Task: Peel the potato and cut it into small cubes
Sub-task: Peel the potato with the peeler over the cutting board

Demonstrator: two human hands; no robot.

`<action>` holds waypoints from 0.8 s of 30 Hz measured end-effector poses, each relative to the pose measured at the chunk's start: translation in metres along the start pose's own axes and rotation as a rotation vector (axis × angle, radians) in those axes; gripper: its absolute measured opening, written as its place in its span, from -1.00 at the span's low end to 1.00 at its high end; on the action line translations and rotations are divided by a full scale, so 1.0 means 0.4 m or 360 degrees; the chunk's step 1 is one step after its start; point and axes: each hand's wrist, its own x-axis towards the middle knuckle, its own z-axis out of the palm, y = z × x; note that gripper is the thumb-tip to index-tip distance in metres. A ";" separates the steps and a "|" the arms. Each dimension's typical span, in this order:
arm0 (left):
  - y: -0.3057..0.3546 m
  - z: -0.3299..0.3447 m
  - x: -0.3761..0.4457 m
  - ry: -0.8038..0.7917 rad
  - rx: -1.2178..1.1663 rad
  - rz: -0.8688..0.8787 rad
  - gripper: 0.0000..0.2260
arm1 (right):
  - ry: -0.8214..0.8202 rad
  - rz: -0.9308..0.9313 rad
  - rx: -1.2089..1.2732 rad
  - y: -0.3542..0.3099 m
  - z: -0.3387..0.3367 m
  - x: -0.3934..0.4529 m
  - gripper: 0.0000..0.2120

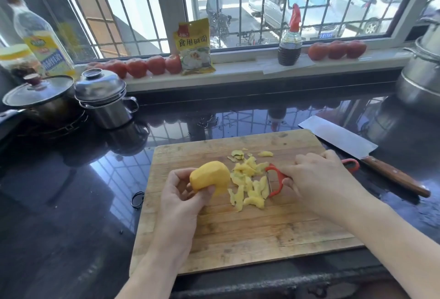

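Note:
A yellow peeled potato (209, 174) is held above the wooden cutting board (238, 239) by my left hand (181, 198), whose fingers wrap its lower side. My right hand (316, 179) grips a red Y-shaped peeler (275, 179), its blade head resting just right of a heap of pale yellow peels (250, 184) in the middle of the board. The peeler's red handle loop sticks out past my knuckles. A cleaver (342, 139) with a brown wooden handle lies on the counter off the board's right edge.
The board sits on a glossy black counter (71, 203). A lidded steel pot (104, 101) and a dark glass-lidded pan (40, 101) stand at the left, a big steel pot (421, 79) at the right. Tomatoes (142, 66), bottles and a yellow packet (195, 46) line the windowsill.

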 end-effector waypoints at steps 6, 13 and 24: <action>-0.001 0.005 -0.009 -0.0066 0.0287 0.0112 -0.65 | 0.0448 -0.0325 0.0346 -0.044 -0.041 0.000 -0.65; 0.017 0.016 -0.022 -0.0050 0.0337 0.0209 -0.69 | 0.0543 -0.0509 0.0196 -0.115 -0.077 0.006 -0.65; -0.024 -0.006 -0.008 -0.0041 -0.0340 0.0108 -0.65 | 0.0167 -0.0153 0.0102 -0.009 0.013 0.021 -0.71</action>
